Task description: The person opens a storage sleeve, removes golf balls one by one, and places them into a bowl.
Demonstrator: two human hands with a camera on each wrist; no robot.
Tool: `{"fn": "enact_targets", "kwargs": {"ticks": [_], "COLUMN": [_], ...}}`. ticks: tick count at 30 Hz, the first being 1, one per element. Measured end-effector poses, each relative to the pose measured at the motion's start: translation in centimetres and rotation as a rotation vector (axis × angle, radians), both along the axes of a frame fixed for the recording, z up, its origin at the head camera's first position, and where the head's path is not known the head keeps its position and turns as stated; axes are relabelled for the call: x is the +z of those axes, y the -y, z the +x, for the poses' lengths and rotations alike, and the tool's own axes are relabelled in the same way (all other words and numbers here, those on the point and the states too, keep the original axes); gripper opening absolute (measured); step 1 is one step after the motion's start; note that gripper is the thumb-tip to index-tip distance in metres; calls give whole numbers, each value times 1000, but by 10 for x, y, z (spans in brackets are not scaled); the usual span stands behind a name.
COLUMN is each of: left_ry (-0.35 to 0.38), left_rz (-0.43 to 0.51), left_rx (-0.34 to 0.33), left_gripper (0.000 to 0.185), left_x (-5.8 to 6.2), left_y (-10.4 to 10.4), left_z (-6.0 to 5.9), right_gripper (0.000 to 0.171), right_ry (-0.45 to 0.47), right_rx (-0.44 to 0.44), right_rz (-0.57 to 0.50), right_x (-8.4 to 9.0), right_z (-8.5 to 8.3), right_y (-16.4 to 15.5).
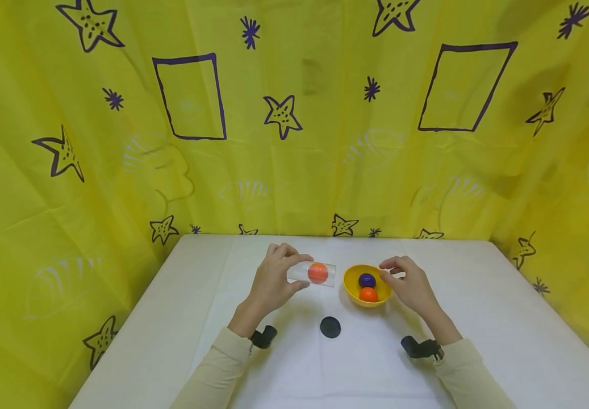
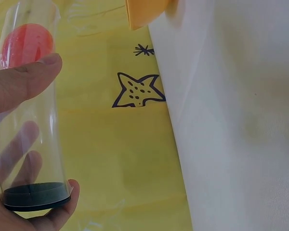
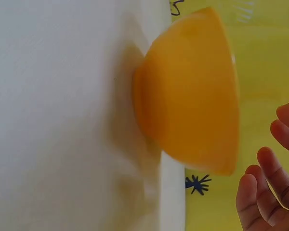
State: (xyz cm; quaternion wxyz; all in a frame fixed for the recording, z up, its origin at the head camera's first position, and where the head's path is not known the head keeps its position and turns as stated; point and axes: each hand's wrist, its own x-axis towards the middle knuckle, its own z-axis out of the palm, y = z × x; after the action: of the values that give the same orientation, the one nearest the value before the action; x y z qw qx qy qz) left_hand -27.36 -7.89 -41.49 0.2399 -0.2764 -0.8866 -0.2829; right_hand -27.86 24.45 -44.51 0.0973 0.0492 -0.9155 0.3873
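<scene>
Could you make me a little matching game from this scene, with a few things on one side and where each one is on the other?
Things:
1. clear tube
2. purple ball
3. black cap
4. right hand

Places:
A. lying flat on the white table, in front of the bowl and tube
B. held in the left hand, with an orange ball inside
C. in the yellow bowl, beside another orange ball
D. hovering at the bowl's right rim, holding nothing

Pairs: 1-B, 2-C, 3-A, 4-D
</scene>
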Motion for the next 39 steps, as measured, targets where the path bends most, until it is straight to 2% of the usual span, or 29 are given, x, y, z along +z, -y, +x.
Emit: {"fn": "enact_targets", "kwargs": {"ticks": [10,16,24,31,39], "left_ry": [-4,-10,-18,-30,-43], "left_rz": [-9,-16,-33,-51,-60], "left_rx": [-1,0,4,10,19], "left_gripper": [47,47,47,47,47], "left_x": [1,2,2,1,1], "left_y": [-2,-3,-5,-7,-7], "left_z": [0,2,4,4,5], "right_gripper": [21,21,22,32,38], "right_ry": [-61,-50,-24,-27,-43], "right_rx": [69,117,256,361,411], "right_rz": [-28,-59,-82,-133,-138], "right_x": [21,29,26,23,17], "right_z": [12,19,24,27,28], "right_y": [19,30,44,55,61]}}
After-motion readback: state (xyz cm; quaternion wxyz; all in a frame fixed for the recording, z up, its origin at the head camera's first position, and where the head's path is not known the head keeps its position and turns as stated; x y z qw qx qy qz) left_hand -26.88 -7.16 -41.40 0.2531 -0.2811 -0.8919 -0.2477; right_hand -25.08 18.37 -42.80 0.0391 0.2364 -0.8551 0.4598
